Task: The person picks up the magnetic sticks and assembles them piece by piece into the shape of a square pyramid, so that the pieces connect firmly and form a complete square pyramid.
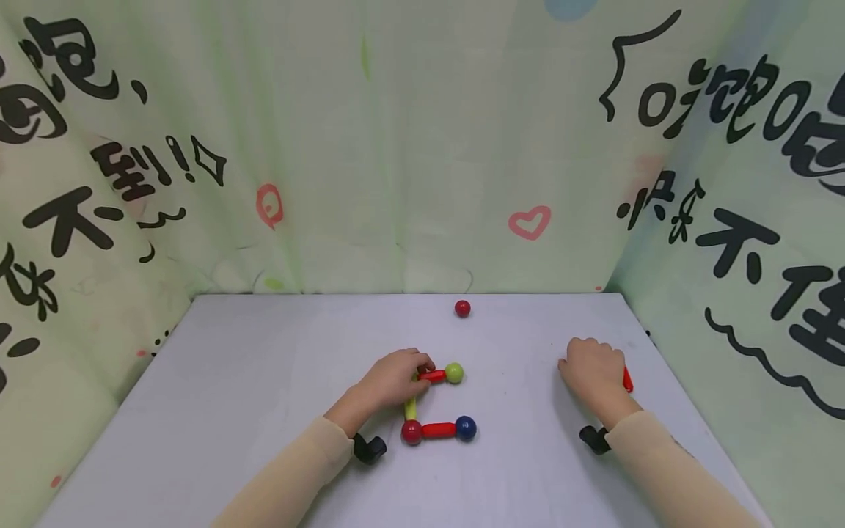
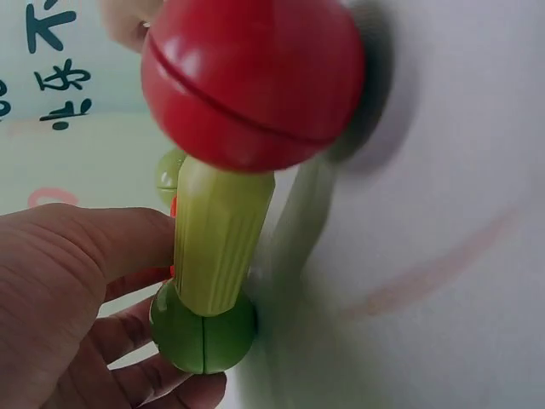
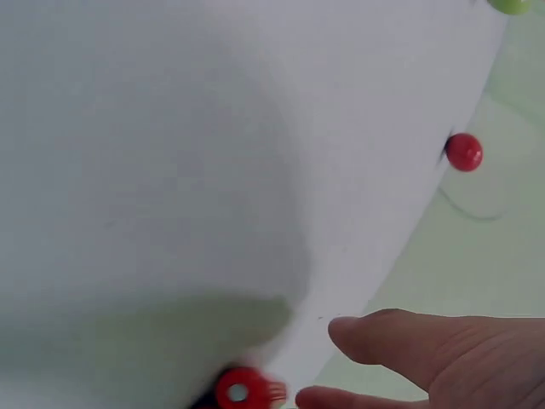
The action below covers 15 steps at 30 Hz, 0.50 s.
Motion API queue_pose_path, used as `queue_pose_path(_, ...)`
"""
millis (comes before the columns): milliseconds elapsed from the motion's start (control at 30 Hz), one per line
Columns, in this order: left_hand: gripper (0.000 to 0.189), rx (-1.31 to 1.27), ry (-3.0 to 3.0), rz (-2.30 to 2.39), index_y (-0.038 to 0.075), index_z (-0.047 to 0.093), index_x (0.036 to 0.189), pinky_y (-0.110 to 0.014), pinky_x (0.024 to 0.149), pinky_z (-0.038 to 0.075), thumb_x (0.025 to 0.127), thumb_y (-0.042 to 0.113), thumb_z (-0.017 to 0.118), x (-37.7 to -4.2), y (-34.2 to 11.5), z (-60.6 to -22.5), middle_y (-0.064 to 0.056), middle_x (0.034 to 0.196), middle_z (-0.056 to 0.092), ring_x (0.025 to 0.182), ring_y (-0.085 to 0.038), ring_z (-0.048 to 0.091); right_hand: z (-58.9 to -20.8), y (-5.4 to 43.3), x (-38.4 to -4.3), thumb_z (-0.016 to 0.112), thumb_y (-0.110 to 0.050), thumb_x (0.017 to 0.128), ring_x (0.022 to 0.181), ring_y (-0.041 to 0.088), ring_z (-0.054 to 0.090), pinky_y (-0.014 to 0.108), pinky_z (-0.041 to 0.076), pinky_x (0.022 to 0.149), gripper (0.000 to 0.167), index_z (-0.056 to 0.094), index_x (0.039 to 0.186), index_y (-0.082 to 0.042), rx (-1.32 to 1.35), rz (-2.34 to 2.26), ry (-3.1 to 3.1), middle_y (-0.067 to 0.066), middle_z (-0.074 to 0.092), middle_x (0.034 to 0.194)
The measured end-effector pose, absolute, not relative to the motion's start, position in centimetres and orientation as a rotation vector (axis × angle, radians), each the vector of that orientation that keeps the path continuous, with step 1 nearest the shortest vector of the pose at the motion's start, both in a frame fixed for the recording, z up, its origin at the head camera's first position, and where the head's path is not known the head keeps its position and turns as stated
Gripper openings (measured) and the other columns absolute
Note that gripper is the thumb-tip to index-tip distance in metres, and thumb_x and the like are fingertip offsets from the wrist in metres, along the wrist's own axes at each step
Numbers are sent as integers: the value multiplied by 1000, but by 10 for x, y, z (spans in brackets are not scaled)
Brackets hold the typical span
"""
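Note:
My left hand (image 1: 394,375) grips a corner of a magnetic rod-and-ball shape on the table. Its fingers curl around a dark green ball (image 2: 203,332), mostly hidden in the head view, where a yellow-green rod (image 2: 221,234) meets a red rod (image 1: 433,376). A light green ball (image 1: 454,372) caps that rod. The yellow-green rod's near end joins a red ball (image 1: 411,432), from which another red rod (image 1: 439,430) runs to a blue ball (image 1: 466,428). At the table's right, my right hand (image 1: 594,374) hovers beside a loose red rod (image 1: 628,379), thumb and finger apart in the right wrist view.
A single red ball (image 1: 463,309) sits near the back edge of the white table (image 1: 284,345). Printed cloth walls (image 1: 409,147) stand behind and at both sides. A black wrist camera (image 1: 370,449) is strapped at each sleeve.

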<state>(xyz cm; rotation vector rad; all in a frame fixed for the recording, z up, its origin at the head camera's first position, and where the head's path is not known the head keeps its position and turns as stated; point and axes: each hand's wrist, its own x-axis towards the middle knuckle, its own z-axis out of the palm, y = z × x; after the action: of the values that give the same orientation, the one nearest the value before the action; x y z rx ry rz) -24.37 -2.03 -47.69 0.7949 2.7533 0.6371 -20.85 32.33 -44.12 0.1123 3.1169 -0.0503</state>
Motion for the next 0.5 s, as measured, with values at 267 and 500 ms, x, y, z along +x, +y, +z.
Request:
queue_pose_path(267,24,668,2717,783,11,72,115,-25,71,52,92,18,76,-241,-35,-473,1,92,65,81,-15,58,-448,334,-207,58,-7,91,66,39,59,55,52,63,14,54,89,6,97,-106,3112,22,56,77)
queue_pose_path(500,29,530,2737,876,6,67,115,-25,62,48,90,17,77,-237,-44,-475,-1,82,61,70,-15,56,-452,329,-209,62,-3,92,67,38,60,55,55,65,14,55,97,8,69,-107,3107,22,62,77)
